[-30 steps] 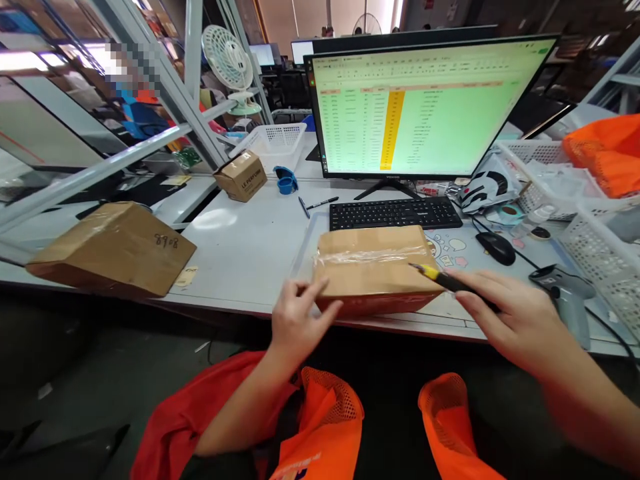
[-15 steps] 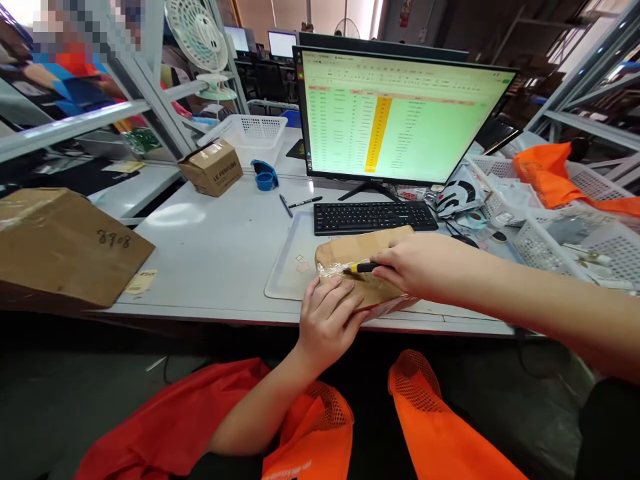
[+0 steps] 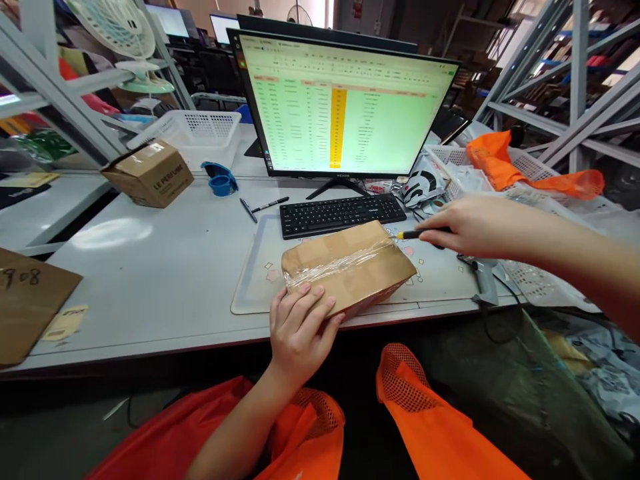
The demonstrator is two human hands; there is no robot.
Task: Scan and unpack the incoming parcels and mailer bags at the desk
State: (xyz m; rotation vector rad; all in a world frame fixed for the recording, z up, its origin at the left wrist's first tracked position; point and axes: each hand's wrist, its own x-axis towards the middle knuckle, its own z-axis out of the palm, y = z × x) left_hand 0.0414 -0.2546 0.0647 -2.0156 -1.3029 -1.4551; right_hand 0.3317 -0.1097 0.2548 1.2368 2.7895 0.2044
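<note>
A brown cardboard box [image 3: 350, 267] lies on the mat at the desk's front edge, with clear tape along the middle of its top. My left hand [image 3: 300, 327] rests on the box's near left corner, fingers spread over the top and thumb on the near side. My right hand [image 3: 457, 227] is closed around a utility knife [image 3: 411, 235] with a black and yellow handle. The knife's tip points left, at the far right end of the tape seam. Whether the blade touches the box I cannot tell.
Behind the box are a keyboard [image 3: 343, 215] and a monitor [image 3: 345, 107]. At left stand a small carton [image 3: 160, 179], a blue lidded container [image 3: 221, 183], pens [image 3: 270, 204] and a larger carton [image 3: 35, 300]. A scanner [image 3: 485, 283] and white baskets [image 3: 535, 280] are at right.
My right hand has drawn the knife along the tape seam, from the box's left part to its far right end. My left hand stays on the near left corner. The view has turned right.
</note>
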